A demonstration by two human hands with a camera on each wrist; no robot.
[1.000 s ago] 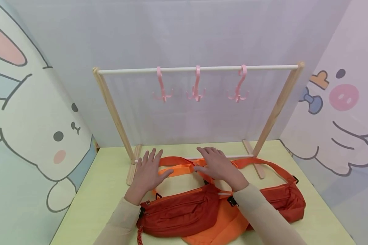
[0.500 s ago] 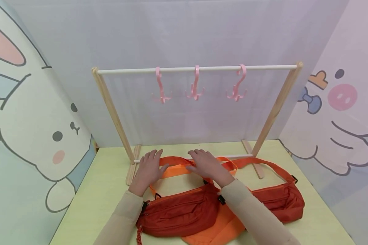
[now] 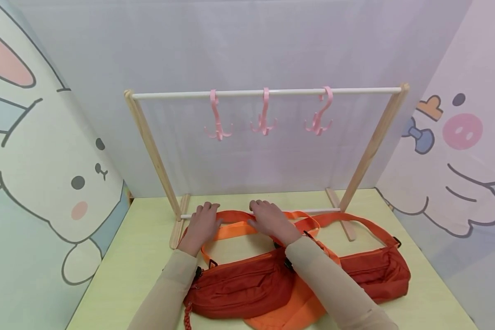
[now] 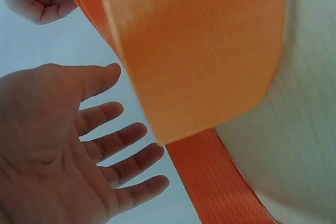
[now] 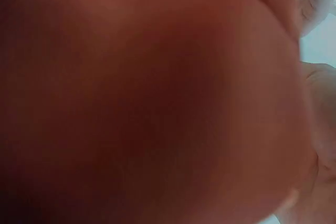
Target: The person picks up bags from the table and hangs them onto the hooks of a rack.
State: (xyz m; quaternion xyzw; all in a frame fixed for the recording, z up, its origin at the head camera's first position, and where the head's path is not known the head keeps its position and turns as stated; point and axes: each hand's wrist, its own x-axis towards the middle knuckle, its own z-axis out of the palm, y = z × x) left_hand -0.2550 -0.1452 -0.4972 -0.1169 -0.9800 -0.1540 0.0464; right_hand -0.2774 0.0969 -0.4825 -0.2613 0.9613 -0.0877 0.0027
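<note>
A dark red waist bag (image 3: 243,286) lies on the table, its red strap (image 3: 234,216) looped toward the back and a bright orange strap (image 3: 233,231) beside it. My left hand (image 3: 203,225) is at the left end of the loop; in the left wrist view its fingers (image 4: 128,142) are spread next to the red strap (image 4: 215,182), without gripping. My right hand (image 3: 272,222) pinches the red strap near the middle, as the left wrist view shows at its upper corner. The right wrist view is mostly blurred skin.
Behind stands a wooden rack with a white rod (image 3: 239,94) carrying three pink hooks (image 3: 265,114). A second red bag (image 3: 379,270) lies at the right, and an orange fabric item (image 3: 290,311) sits partly under the first bag. Printed cartoon walls enclose the table (image 3: 119,275).
My right hand has moved left along the straps and its fingers have curled onto the red one. The left hand has shifted slightly, its fingers bending more in the head view.
</note>
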